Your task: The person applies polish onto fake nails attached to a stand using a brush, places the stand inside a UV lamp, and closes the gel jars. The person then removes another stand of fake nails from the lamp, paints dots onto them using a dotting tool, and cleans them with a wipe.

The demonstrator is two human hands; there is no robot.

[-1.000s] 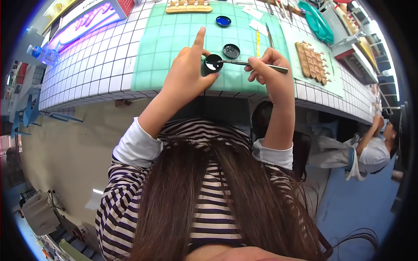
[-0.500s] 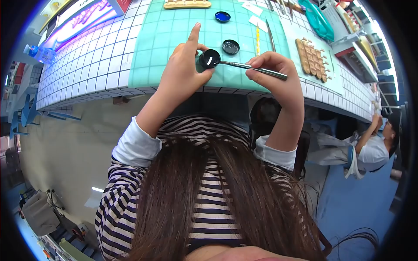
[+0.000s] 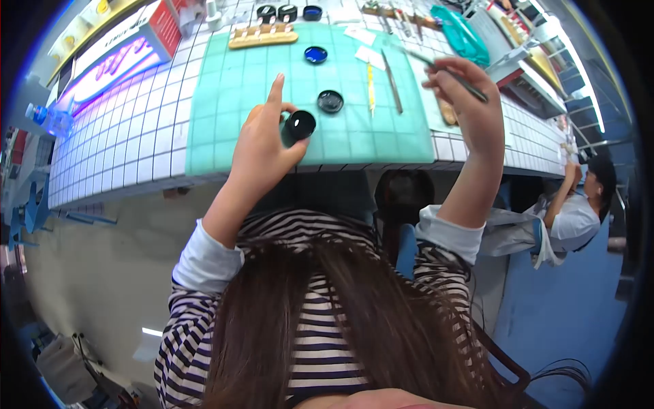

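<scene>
Left grip: my left hand (image 3: 262, 143) is closed around a small black jar (image 3: 301, 125), pinching its side between thumb and fingers, while my index finger points away from me.
Jar: over the near part of the green mat (image 3: 231, 136), its mouth towards me and a bright glint inside; I cannot tell whether its base touches the mat.
Right grip: my right hand (image 3: 470, 102) is raised, its fingers pinching a slim dark brush (image 3: 475, 91).
Brush: slanting, well apart from the jar, its far end blurred near the mat's right edge.
Under my right hand: a wooden piece (image 3: 447, 112), mostly hidden.
Lids: a black one (image 3: 330, 101) just beyond the jar, a blue-filled one (image 3: 315, 55) farther off.
Mat's right side: a yellow stick (image 3: 370, 88), a thin dark tool (image 3: 392, 80) and white paper (image 3: 368, 56).
Mat's far edge: a wooden rack (image 3: 262, 42) bearing small pale pieces.
Beneath it all: the white-tiled tabletop (image 3: 122, 129).
Far right: another person (image 3: 572, 221).
</scene>
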